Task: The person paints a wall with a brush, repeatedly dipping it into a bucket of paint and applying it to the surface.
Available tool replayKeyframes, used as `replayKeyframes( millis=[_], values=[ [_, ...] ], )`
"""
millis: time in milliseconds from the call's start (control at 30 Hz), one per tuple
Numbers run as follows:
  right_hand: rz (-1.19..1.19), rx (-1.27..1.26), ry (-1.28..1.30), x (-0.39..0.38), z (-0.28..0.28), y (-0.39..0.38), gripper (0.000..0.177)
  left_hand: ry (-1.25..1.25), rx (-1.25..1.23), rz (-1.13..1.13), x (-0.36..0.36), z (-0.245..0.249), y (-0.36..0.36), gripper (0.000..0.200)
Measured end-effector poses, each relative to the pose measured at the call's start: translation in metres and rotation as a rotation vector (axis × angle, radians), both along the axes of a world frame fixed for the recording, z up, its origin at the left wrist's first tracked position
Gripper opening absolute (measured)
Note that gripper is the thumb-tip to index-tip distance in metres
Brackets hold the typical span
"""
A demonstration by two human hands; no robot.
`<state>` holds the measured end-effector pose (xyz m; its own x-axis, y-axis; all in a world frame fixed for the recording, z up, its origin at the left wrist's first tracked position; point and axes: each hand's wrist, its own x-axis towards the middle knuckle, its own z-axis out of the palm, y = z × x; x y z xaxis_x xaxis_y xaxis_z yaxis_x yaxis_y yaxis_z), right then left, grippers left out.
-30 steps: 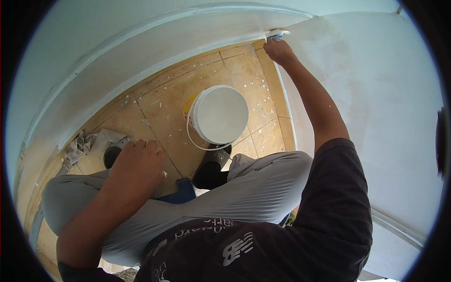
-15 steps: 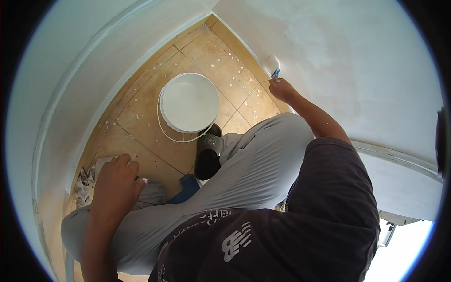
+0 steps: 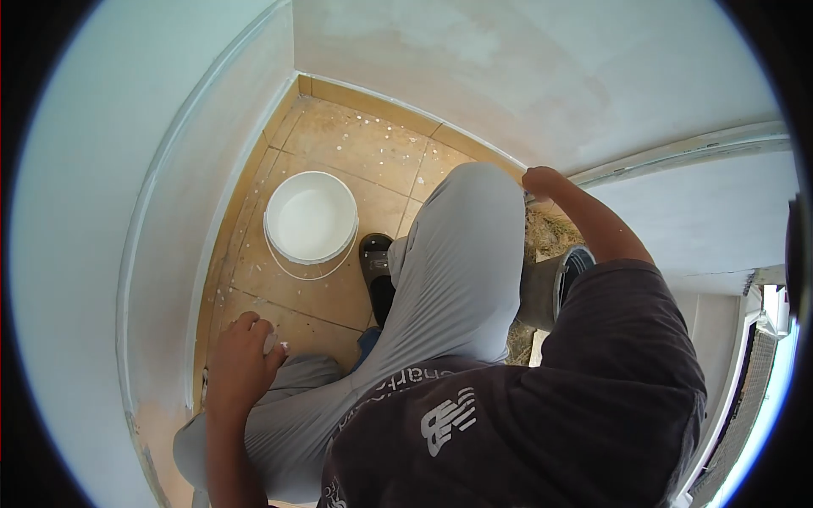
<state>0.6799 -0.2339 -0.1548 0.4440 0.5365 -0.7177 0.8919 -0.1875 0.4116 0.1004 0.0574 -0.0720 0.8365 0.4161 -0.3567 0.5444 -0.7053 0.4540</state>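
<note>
My right hand (image 3: 547, 181) is closed low against the end of the right wall, beyond my raised knee. The blue-handled paintbrush it held half a second ago is hidden now behind the hand and knee. My left hand (image 3: 241, 360) hangs over my other knee, fingers loosely bent and apart, with white paint at the thumb tip. I make out nothing held in it. A white bucket (image 3: 313, 180) with white paint inside stands on the tiled floor (image 3: 373, 182), ahead of my left hand, its wire handle lowered toward me.
Walls with patchy white paint (image 3: 508, 59) meet in a corner ahead, above tan skirting tiles (image 3: 373, 99). White drips dot the floor. A dark bucket (image 3: 539, 295) stands by my right knee on dry, grassy ground. My sandalled foot (image 3: 378, 279) is near the white bucket.
My view has turned right, bringing the dark bucket and outside ground into sight. My right hand has moved along the wall to its end, and the brush has gone from view.
</note>
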Motion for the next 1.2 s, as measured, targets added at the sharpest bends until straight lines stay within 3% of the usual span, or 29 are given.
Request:
replayKeyframes(
  millis=[100, 200, 267, 433, 567, 667, 767, 900, 1200],
  values=[
    [-0.121, 0.370, 0.037, -0.009, 0.012, -0.017, 0.010, -0.035, -0.004, 0.014, -0.005, 0.000, -0.002, 0.028],
    [-0.339, 0.989, 0.176, -0.046, 0.033, -0.020, 0.015, 0.042, -0.010, 0.058, -0.007, 0.013, -0.002, 0.027],
    [-0.362, 1.286, 0.199, -0.062, 0.040, -0.009, 0.017, -0.011, 0.039, 0.077, -0.009, 0.026, 0.001, 0.026],
    [-0.482, 1.852, 0.245, -0.095, 0.088, 0.051, 0.019, -0.179, 0.105, 0.172, -0.026, 0.051, 0.004, 0.024],
    [-0.665, 2.251, 0.654, -0.117, 0.141, 0.107, 0.026, -0.173, 0.139, 0.227, -0.047, 0.041, 0.008, 0.023],
    [-0.736, 2.244, 0.995, -0.132, 0.160, 0.150, 0.030, -0.141, 0.132, 0.229, -0.053, 0.032, 0.006, 0.024],
    [-0.627, 2.061, 1.076, -0.143, 0.165, 0.191, 0.034, -0.135, 0.128, 0.210, -0.050, 0.029, 0.006, 0.026],
    [-0.489, 1.795, 1.100, -0.143, 0.145, 0.239, 0.036, -0.118, 0.068, 0.229, -0.042, 0.024, 0.003, 0.025],
    [-0.668, 1.807, 1.057, -0.136, 0.114, 0.248, 0.037, 0.007, 0.006, 0.235, -0.035, 0.000, 0.009, 0.027]
  ],
)
